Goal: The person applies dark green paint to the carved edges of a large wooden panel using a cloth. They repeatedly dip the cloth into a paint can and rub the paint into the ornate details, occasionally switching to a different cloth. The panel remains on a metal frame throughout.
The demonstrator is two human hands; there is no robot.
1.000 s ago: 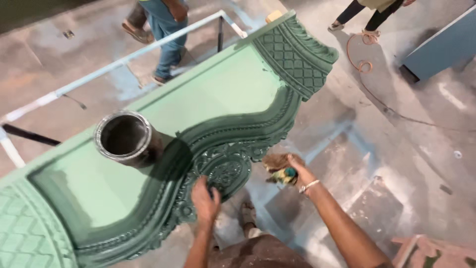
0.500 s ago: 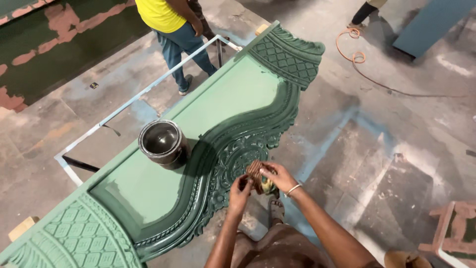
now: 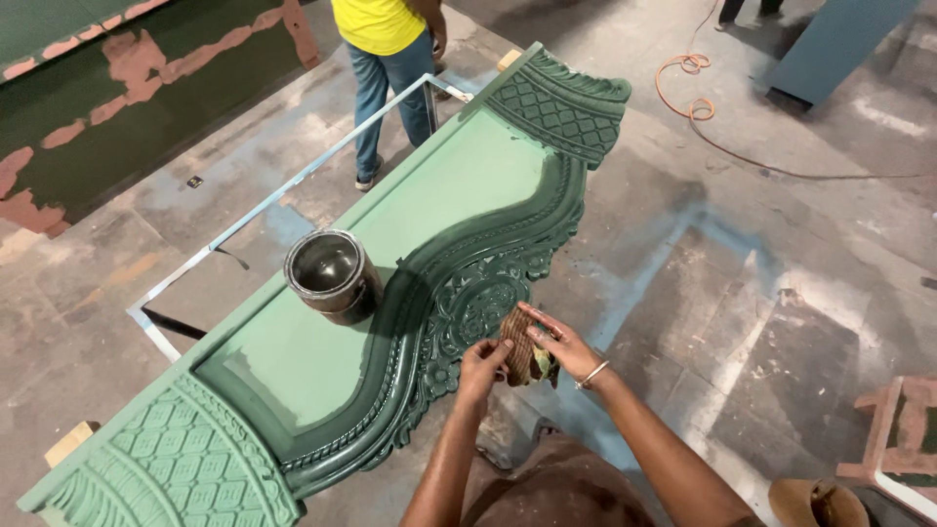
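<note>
My left hand [image 3: 482, 365] and my right hand [image 3: 553, 342] meet over a small brown, paint-stained rag [image 3: 521, 357], both gripping it just off the near edge of a long carved green panel [image 3: 429, 234]. The panel has a pale green flat centre and a darker green ornate border with a round rosette [image 3: 478, 304] right by my hands. A dark metal paint can [image 3: 330, 272] stands open on the flat centre, to the left of my hands.
A person in a yellow shirt and jeans [image 3: 388, 68] stands beyond the panel's far side. A thin white frame [image 3: 283, 200] lies on the concrete floor. An orange cable [image 3: 695, 93] coils at the upper right; a pink wooden piece [image 3: 893, 439] sits at the lower right.
My left hand left the panel's carved edge and joined my right hand on the rag. The view has swung, bringing the person in yellow into sight.
</note>
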